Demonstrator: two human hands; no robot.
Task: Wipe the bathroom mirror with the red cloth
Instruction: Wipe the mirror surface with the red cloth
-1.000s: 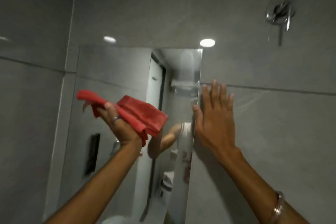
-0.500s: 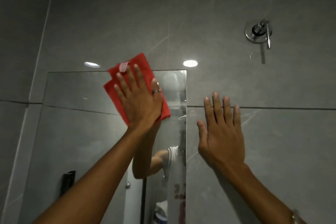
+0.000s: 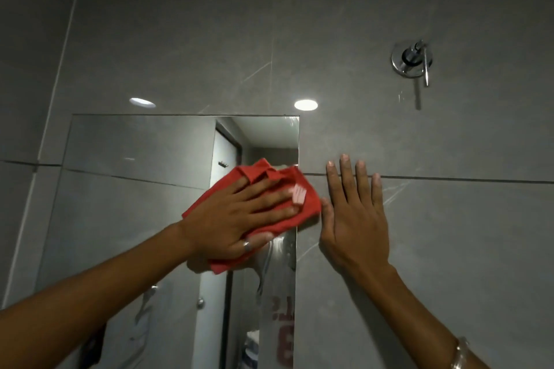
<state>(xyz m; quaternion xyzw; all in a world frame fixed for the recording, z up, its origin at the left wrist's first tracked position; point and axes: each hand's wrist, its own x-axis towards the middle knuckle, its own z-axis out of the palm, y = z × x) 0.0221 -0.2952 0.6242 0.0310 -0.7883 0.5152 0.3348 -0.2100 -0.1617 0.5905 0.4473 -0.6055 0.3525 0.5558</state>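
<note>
The frameless mirror [image 3: 135, 159] hangs on the grey tiled wall, its right edge near the middle of the view. My left hand [image 3: 239, 219] presses the red cloth [image 3: 305, 207] flat against the glass at the mirror's right edge, fingers spread and pointing right; the cloth overlaps the edge onto the tile. My right hand [image 3: 356, 219] lies flat and open on the wall tile just right of the mirror, its thumb touching the cloth. The cloth's lower part is partly hidden under my palm.
A chrome wall fitting [image 3: 412, 60] with a thin lever sticks out of the tile at upper right. Two ceiling lights reflect as bright spots on the wall above the mirror [image 3: 305, 105]. The mirror reflects a doorway and a white shirt with red print.
My left hand has slid the cloth down from the mirror's top edge and right, turning its fingers sideways, until the cloth reaches the right edge. My right hand stays flat on the tile.
</note>
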